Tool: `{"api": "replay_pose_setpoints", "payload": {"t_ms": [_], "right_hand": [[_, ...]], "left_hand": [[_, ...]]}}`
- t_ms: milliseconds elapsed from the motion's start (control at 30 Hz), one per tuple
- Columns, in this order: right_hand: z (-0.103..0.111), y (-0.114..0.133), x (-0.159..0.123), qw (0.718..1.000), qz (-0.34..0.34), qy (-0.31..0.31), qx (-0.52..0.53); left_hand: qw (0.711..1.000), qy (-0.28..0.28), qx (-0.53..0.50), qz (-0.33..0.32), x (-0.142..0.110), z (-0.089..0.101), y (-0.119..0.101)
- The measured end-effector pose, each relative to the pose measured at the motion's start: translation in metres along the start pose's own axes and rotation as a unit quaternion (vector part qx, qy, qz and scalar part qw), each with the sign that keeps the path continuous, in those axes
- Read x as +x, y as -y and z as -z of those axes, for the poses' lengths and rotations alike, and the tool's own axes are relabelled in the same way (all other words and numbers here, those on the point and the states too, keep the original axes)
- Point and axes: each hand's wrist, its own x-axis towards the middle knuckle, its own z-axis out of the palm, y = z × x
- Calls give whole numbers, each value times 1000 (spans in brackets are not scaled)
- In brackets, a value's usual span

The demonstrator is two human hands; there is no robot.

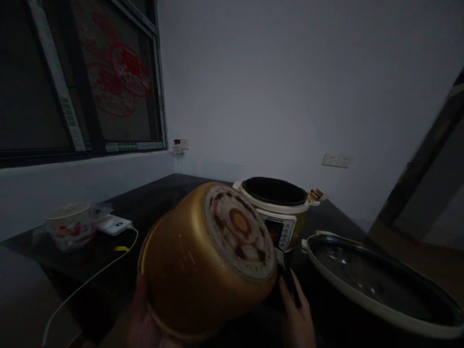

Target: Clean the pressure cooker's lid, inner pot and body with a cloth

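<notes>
A gold-coloured inner pot [184,261] is tipped on its side in front of me, its stained round base turned up toward the right. My left hand [145,314] is closed on the pot's rim at the lower left, partly lost in shadow. In my right hand [297,309] is a black-handled tool [289,278] whose short, pale metal end touches or nearly touches the edge of the base. Darkness and the pot hide the exact kind of tool. Behind the pot stands an electric pressure cooker [279,212] without its lid, a dark opening at its top.
The cooker's large lid [380,280] lies at the right of the dark table [166,188]. At the left are a bagged bowl with red patterns [72,227] and a white device [115,224] with a cable [90,278] trailing off the edge. Wall sockets [336,160] sit behind.
</notes>
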Motion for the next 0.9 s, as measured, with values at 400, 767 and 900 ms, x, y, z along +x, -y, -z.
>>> {"api": "replay_pose_setpoints", "payload": {"t_ms": [400,767,900], "right_hand": [[109,24,25,947,209,-125,-207],[41,48,-7,981,148,-69,-101],[28,56,-16,953,271,44,-131]], "left_hand": [[979,117,-78,147,13,24,32],[971,140,-128,149,13,34,47],[970,142,-136,146,14,38,52]]}}
